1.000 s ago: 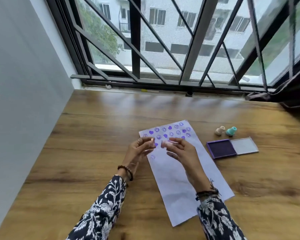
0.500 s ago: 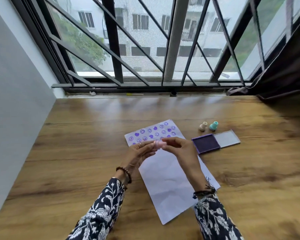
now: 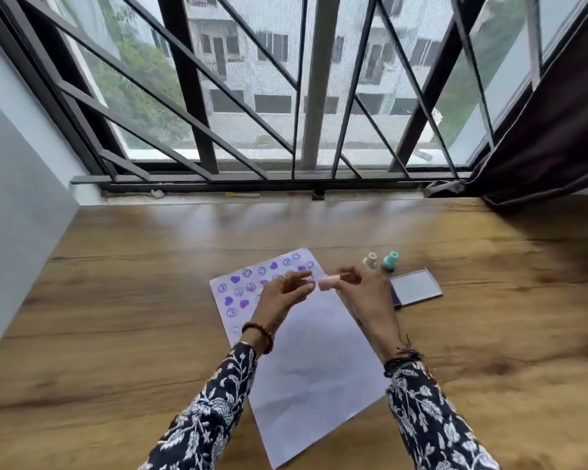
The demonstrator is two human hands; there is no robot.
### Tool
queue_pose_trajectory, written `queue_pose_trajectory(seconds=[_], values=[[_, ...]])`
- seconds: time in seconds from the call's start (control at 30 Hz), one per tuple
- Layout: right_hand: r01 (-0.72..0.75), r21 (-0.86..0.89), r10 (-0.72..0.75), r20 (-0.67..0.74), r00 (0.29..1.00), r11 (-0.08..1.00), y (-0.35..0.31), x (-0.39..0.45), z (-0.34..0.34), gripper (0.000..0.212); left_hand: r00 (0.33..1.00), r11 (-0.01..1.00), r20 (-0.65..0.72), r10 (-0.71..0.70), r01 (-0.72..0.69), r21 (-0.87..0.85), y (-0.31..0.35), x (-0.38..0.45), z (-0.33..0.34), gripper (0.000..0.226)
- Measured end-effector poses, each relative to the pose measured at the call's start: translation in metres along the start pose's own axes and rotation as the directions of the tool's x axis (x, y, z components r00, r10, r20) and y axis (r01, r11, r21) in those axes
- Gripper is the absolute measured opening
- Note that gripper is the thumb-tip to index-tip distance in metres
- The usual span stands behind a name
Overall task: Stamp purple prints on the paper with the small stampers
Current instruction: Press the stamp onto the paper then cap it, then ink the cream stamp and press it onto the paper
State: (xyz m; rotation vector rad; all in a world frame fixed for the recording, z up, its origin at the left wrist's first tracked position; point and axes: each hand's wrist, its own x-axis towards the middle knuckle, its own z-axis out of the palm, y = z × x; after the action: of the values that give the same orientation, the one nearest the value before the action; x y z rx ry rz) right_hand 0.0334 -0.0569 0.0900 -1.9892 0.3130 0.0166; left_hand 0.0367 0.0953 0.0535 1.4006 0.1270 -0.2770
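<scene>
A white sheet of paper [image 3: 306, 361] lies slanted on the wooden table, its far end covered with purple hearts and smiley prints [image 3: 248, 283]. Above that end my right hand [image 3: 367, 300] pinches a small pink stamper [image 3: 328, 283] held sideways. My left hand [image 3: 282, 293] is at the stamper's left end, its fingertips touching or almost touching it. A cream stamper [image 3: 370, 259] and a teal stamper [image 3: 391, 260] stand beyond my right hand. The purple ink pad [image 3: 396, 298] with its open lid [image 3: 416, 286] lies to the right, mostly hidden by my right hand.
The wooden table [image 3: 133, 317] runs to a window sill with black bars [image 3: 201, 96] at the back. A pale wall [image 3: 21, 198] bounds the left side. A dark curtain [image 3: 550, 130] hangs at the right corner.
The camera view shifted, so everything sits further right and lower. Both hands stay together at the pink stamper above the paper's printed end, and my right hand now covers most of the ink pad.
</scene>
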Motion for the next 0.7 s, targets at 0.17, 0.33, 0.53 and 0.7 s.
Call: queue_pose_trajectory(seconds=[0.17,0.33,0.53,0.7], values=[[0.111,-0.366,-0.136,-0.043,0.99,0.924,0.016,0.045,-0.016,0.009,0.979,0.854,-0.069,0.192,-0.132,0.504,-0.008,0.025,0.023,0.031],[0.178,-0.424,-0.203,-0.016,0.979,0.888,0.036,0.063,-0.02,0.018,0.98,0.691,0.052,0.194,-0.175,0.701,-0.022,0.046,0.039,0.039],[0.207,-0.451,-0.234,-0.005,0.972,0.868,0.042,0.074,-0.02,0.027,0.986,0.721,-0.022,0.166,-0.105,0.685,-0.017,0.077,0.07,0.054],[0.25,-0.471,-0.217,0.125,0.968,0.846,0.028,0.1,-0.004,0.042,0.951,0.67,-0.133,0.28,-0.094,0.736,-0.005,0.102,0.069,0.057]])
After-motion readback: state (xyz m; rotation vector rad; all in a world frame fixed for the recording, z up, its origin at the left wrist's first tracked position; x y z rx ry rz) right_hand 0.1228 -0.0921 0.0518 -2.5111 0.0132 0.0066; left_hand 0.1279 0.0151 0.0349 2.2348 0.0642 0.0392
